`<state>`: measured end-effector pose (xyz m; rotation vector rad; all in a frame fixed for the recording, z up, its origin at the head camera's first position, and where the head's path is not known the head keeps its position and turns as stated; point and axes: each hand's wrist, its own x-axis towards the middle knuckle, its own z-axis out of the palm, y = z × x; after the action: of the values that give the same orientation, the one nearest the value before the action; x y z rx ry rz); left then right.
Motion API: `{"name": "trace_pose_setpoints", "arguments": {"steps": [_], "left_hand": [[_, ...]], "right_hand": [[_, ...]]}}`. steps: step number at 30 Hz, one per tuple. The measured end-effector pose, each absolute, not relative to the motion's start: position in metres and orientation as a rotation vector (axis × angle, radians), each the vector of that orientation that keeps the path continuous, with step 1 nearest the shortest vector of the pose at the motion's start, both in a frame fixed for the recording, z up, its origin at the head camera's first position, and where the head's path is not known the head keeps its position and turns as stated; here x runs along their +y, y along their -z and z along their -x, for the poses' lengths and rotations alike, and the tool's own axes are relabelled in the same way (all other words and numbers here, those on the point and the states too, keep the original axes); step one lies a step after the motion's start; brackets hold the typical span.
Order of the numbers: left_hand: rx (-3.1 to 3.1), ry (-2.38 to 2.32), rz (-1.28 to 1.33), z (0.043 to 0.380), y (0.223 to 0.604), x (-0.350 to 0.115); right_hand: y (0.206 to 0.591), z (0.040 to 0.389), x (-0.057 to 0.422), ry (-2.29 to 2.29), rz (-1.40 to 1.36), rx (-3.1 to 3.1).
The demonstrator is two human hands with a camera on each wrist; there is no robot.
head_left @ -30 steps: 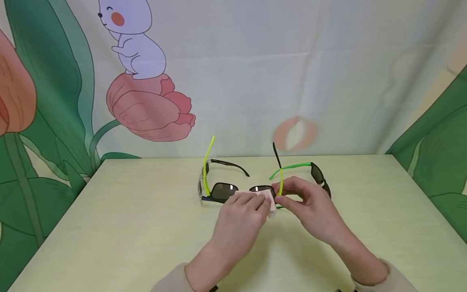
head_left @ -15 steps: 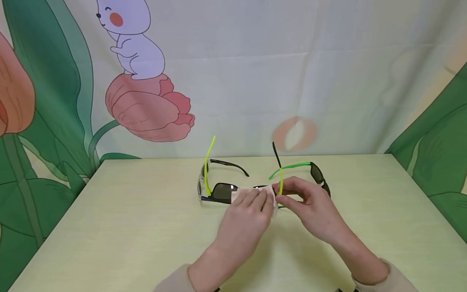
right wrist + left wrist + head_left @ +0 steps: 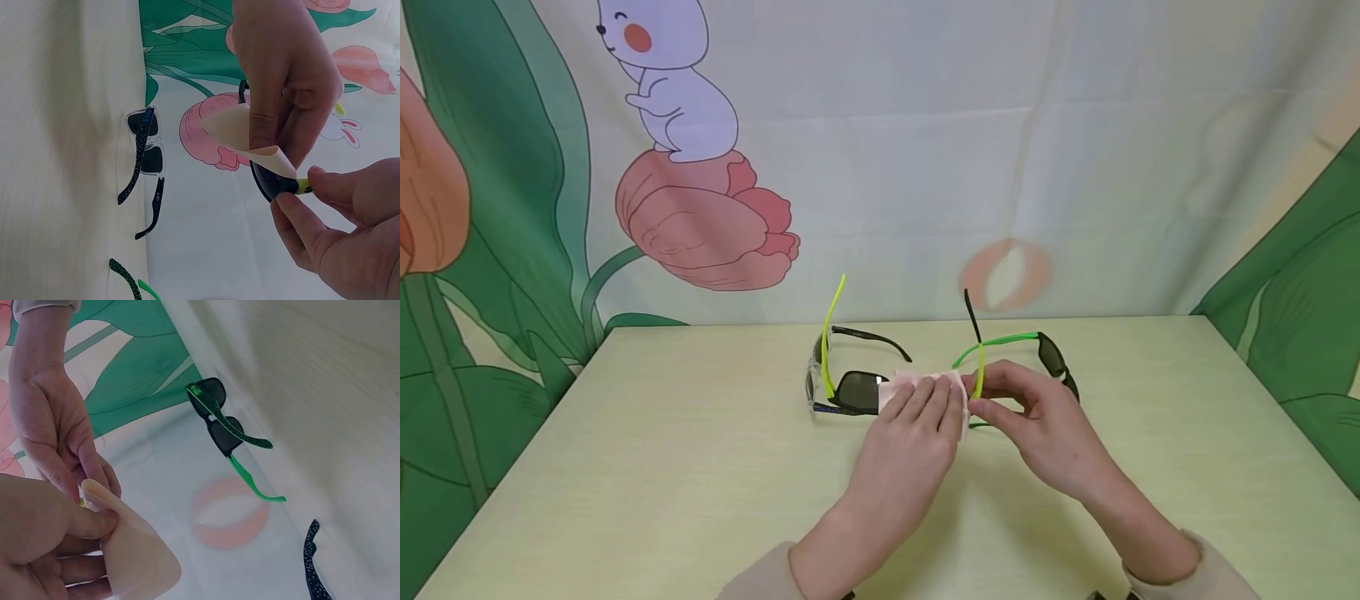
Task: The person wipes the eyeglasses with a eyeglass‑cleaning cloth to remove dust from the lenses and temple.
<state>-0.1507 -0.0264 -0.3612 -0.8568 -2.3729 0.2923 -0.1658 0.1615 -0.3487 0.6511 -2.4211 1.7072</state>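
Dark sunglasses (image 3: 857, 390) with yellow-green temples are held up in front of me, temples pointing away. My right hand (image 3: 1041, 429) pinches the frame at its right hinge between thumb and fingers. My left hand (image 3: 917, 442) holds a pale pink cloth (image 3: 140, 553) over the right lens, fingers laid flat across it. The left thumb grips the cloth from the near side in the left wrist view. That lens is hidden in the head view, while the right wrist view shows part of its dark edge (image 3: 265, 181) below the cloth.
Clear-framed sunglasses (image 3: 154, 160) with dark temples stand on the table (image 3: 662, 467) behind and to the left. Black sunglasses with green temples (image 3: 226, 434) stand at the right. A printed curtain (image 3: 880, 167) hangs behind the table's far edge.
My left hand has slid the cloth up and slightly right, so it now covers the right lens. The sunglasses have risen slightly; the right hand keeps its grip.
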Motion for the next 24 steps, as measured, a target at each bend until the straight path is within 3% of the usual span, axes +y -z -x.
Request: {"name": "trace_pose_setpoints", "arguments": {"steps": [24], "left_hand": [[-2.132,0.113,0.963,0.155,0.361,-0.039]], "right_hand": [[0.346,0.165,0.167,-1.673,-0.523,-2.477]]}}
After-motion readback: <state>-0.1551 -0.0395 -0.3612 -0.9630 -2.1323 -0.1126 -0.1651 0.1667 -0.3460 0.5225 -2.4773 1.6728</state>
